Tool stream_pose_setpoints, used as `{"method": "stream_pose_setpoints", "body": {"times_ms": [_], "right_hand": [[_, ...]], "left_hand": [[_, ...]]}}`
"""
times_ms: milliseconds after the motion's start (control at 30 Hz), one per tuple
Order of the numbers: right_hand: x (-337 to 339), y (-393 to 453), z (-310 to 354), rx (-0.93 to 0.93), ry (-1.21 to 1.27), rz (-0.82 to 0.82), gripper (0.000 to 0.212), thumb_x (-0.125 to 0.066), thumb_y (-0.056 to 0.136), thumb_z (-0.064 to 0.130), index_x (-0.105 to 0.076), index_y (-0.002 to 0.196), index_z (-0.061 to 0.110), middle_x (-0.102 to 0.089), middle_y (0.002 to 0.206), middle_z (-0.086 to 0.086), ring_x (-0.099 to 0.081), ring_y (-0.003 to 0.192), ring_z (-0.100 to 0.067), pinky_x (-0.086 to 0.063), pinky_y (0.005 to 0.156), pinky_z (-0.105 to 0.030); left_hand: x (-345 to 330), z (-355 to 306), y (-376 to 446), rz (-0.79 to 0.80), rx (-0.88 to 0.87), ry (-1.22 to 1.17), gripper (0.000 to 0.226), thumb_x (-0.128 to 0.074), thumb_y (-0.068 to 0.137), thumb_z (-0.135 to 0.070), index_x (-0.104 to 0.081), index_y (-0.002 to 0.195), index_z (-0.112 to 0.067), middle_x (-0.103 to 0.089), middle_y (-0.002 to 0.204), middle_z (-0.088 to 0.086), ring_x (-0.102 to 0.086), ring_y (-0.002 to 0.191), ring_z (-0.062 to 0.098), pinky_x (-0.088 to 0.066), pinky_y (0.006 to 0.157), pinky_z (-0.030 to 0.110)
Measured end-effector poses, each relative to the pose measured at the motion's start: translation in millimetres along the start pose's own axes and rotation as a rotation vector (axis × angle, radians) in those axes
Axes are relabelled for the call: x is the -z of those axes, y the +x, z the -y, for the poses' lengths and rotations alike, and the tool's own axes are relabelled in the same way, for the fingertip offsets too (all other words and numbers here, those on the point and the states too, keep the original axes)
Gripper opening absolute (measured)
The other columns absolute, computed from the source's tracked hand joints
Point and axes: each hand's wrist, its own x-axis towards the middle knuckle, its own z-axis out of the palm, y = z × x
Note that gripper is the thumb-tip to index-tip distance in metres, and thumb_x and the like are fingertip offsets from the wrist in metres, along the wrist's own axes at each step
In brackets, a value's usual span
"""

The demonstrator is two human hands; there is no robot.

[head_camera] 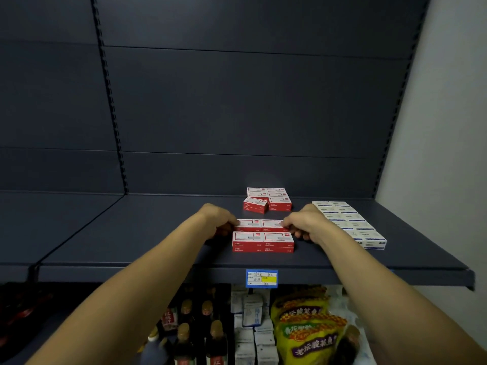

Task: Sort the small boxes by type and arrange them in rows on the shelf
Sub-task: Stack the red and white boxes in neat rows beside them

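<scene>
Small red boxes lie in stacked pairs on the dark shelf [131,233]. The front pair [263,242] sits nearest the shelf edge. Just behind it is a middle pair [261,224]. My left hand [220,219] grips its left end and my right hand [303,223] grips its right end, fingers curled on the sides. A further group of red boxes [267,200] stands near the back panel. White boxes with blue print [350,223] form a double row running front to back on the right.
A blue and yellow price tag [261,278] hangs on the shelf's front lip. Below are dark bottles [200,327], white packets [250,320] and yellow snack bags [308,327]. A pale wall [442,127] bounds the right side. The shelf's left half is bare.
</scene>
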Motion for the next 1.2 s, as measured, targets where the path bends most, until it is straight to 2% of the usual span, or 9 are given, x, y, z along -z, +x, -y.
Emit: {"method": "stream_pose_setpoints", "body": {"times_ms": [367, 500, 633, 800, 900, 1000, 1033, 1100, 1200], "right_hand": [[3.5, -7.7, -3.5, -0.002, -0.001, 0.029, 0.017, -0.077, 0.077, 0.016, -0.071, 0.086, 0.003, -0.068, 0.061, -0.004, -0.049, 0.043, -0.012, -0.035, 0.043, -0.022], [4.4, -11.1, -4.3, -0.006, -0.012, 0.033, 0.018, -0.077, 0.078, 0.017, -0.071, 0.088, 0.003, -0.069, 0.066, -0.005, -0.051, 0.048, -0.012, -0.037, 0.044, -0.023], [4.0, -12.2, -5.8, -0.011, -0.014, 0.046, 0.019, -0.076, 0.078, 0.018, -0.071, 0.089, 0.004, -0.07, 0.069, -0.006, -0.052, 0.05, -0.013, -0.038, 0.046, -0.024], [4.5, -11.6, -6.8, -0.013, -0.028, 0.052, 0.022, -0.077, 0.076, 0.022, -0.072, 0.089, 0.005, -0.07, 0.066, -0.005, -0.053, 0.05, -0.014, -0.037, 0.046, -0.023], [7.6, -12.6, -8.5, 0.001, -0.048, 0.07, 0.025, -0.077, 0.076, 0.027, -0.073, 0.089, 0.006, -0.072, 0.07, -0.004, -0.052, 0.05, -0.014, -0.036, 0.045, -0.023], [16.1, -11.5, -12.3, 0.1, -0.05, 0.08, 0.039, -0.079, 0.074, 0.044, -0.072, 0.094, 0.012, -0.076, 0.089, -0.005, -0.058, 0.063, -0.013, -0.04, 0.052, -0.026], [19.1, -9.7, -14.7, 0.165, -0.046, 0.1, 0.046, -0.081, 0.072, 0.05, -0.07, 0.1, 0.015, -0.073, 0.098, -0.003, -0.061, 0.077, -0.013, -0.044, 0.06, -0.028], [24.9, -9.7, -19.4, 0.275, -0.044, 0.203, 0.064, -0.085, 0.068, 0.051, -0.06, 0.12, 0.023, -0.063, 0.115, 0.004, -0.058, 0.106, -0.015, -0.047, 0.085, -0.032], [25.9, -9.4, -26.2, 0.391, -0.145, 0.352, 0.092, -0.09, 0.066, 0.042, -0.041, 0.143, 0.032, -0.052, 0.133, 0.01, -0.046, 0.126, -0.012, -0.041, 0.104, -0.032]], "left_hand": [[1.5, 2.1, -10.3, 0.013, 0.023, 0.035, 0.024, -0.085, 0.077, -0.013, -0.069, 0.093, -0.004, -0.077, 0.085, 0.012, -0.073, 0.089, 0.026, -0.058, 0.088, 0.039], [1.7, 0.8, -13.9, 0.025, 0.024, 0.075, 0.024, -0.083, 0.08, -0.015, -0.068, 0.095, -0.005, -0.076, 0.089, 0.011, -0.073, 0.092, 0.024, -0.057, 0.076, 0.034], [2.2, -0.8, -21.3, 0.015, 0.022, 0.104, 0.02, -0.08, 0.083, -0.017, -0.064, 0.091, -0.007, -0.07, 0.081, 0.009, -0.064, 0.074, 0.018, -0.045, 0.057, 0.029], [2.4, -0.7, -26.5, 0.007, 0.005, 0.131, 0.02, -0.078, 0.085, -0.019, -0.061, 0.084, -0.009, -0.066, 0.078, 0.006, -0.059, 0.07, 0.017, -0.038, 0.054, 0.028], [4.0, 0.3, -24.9, 0.006, -0.013, 0.176, 0.023, -0.076, 0.087, -0.027, -0.064, 0.096, -0.009, -0.068, 0.083, 0.006, -0.06, 0.074, 0.017, -0.043, 0.059, 0.028], [10.6, 6.6, -17.2, -0.035, -0.138, 0.196, 0.066, -0.072, 0.085, -0.051, -0.052, 0.131, -0.008, -0.066, 0.115, 0.005, -0.062, 0.098, 0.022, -0.048, 0.075, 0.031], [14.9, 10.6, -12.0, -0.038, -0.226, 0.218, 0.077, -0.073, 0.081, -0.058, -0.048, 0.137, -0.011, -0.061, 0.128, 0.004, -0.059, 0.11, 0.023, -0.049, 0.086, 0.033], [23.2, 17.3, -7.6, 0.06, -0.406, 0.3, 0.085, -0.078, 0.075, -0.059, -0.045, 0.141, -0.018, -0.053, 0.14, 0.0, -0.054, 0.122, 0.018, -0.045, 0.104, 0.035], [26.5, 23.5, -8.3, 0.247, -0.513, 0.474, 0.096, -0.085, 0.072, -0.049, -0.034, 0.15, -0.024, -0.047, 0.145, -0.007, -0.046, 0.131, 0.013, -0.04, 0.111, 0.033]]}}
